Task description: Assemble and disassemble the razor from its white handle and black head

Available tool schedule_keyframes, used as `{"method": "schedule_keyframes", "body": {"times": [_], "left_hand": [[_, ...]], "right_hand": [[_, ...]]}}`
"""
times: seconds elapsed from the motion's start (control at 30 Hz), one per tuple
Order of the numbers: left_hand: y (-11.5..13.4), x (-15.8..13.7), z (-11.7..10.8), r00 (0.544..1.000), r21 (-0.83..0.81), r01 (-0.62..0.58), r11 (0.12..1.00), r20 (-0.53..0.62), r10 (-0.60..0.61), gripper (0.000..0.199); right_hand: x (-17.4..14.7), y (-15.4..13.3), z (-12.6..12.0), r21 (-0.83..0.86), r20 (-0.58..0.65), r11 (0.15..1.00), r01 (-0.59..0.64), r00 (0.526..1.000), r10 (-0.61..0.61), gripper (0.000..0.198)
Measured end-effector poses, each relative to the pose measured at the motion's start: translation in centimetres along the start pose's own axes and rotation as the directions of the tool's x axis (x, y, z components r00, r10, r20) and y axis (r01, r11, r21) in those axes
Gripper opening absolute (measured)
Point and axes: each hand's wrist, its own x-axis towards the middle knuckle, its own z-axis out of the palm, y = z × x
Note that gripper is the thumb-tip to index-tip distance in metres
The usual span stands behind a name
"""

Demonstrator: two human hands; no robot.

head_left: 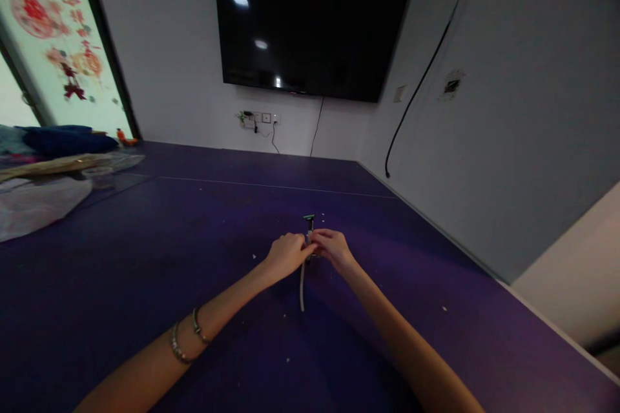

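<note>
A small razor (309, 218) with a dark green T-shaped head stands out beyond my fingertips, over the purple surface. My left hand (287, 254) and my right hand (333, 248) meet around its lower part, both with fingers closed in a pinch. From beneath my left hand a thin, pale, slightly curved strip (302, 289) runs toward me. My fingers cover the part between the head and the strip, so I cannot tell whether the two are joined. Beneath my right fingers a small clear or shiny bit shows, too small to name.
Small white scraps (444, 308) dot the purple surface (203, 239). Clear plastic bags (43, 203) and dark blue cloth (68, 139) lie at the left. A black cable (421, 80) hangs by the right wall. A television (314, 26) is mounted above sockets (266, 118).
</note>
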Motion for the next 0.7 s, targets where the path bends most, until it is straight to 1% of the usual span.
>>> {"method": "schedule_keyframes", "body": {"times": [0.07, 0.13, 0.17, 0.2, 0.27, 0.33, 0.43, 0.53, 0.7], "left_hand": [[0.0, 0.0, -0.3, 1.000, -0.026, -0.011, 1.000, 0.003, 0.011, 0.042], [0.1, -0.1, -0.3, 1.000, -0.040, -0.023, 0.999, 0.020, 0.023, 0.035], [0.1, -0.2, -0.3, 0.999, -0.041, -0.025, 0.999, 0.031, 0.026, 0.033], [0.2, -0.3, -0.1, 0.999, -0.037, -0.021, 0.999, 0.044, 0.022, 0.032], [0.2, -0.5, 0.3, 0.997, -0.017, -0.001, 1.000, 0.081, 0.003, 0.032], [0.2, -0.9, 0.7, 0.993, 0.009, 0.018, 1.000, 0.119, -0.019, 0.033], [0.1, -1.7, 1.3, 0.986, 0.055, 0.036, 0.998, 0.159, -0.044, 0.032], [0.1, -2.4, 1.9, 0.982, 0.102, 0.043, 0.994, 0.180, -0.061, 0.035], [0.5, -3.2, 2.8, 0.978, 0.123, 0.022, 0.992, 0.202, -0.047, 0.037]], "right_hand": [[0.4, -0.8, -1.4, -0.073, -0.022, 0.997, 0.003, 1.000, -0.005, 0.020], [0.8, -1.9, -3.7, -0.224, -0.053, 0.974, 0.002, 0.998, -0.014, 0.018], [1.0, -2.4, -5.0, -0.341, -0.082, 0.940, -0.008, 0.996, -0.021, 0.017], [1.2, -2.9, -6.5, -0.387, -0.111, 0.922, -0.029, 0.994, -0.015, 0.016], [1.6, -3.6, -9.5, -0.452, -0.161, 0.889, -0.076, 0.987, 0.003, 0.011], [1.6, -3.9, -12.3, -0.529, -0.213, 0.838, -0.133, 0.977, 0.021, 0.006], [1.3, -3.5, -15.3, -0.628, -0.255, 0.754, -0.194, 0.966, 0.037, 0.007], [0.8, -2.8, -16.7, -0.700, -0.270, 0.676, -0.231, 0.962, 0.050, 0.008], [0.5, -2.1, -16.9, -0.768, -0.287, 0.583, -0.265, 0.956, 0.056, 0.007]]}}
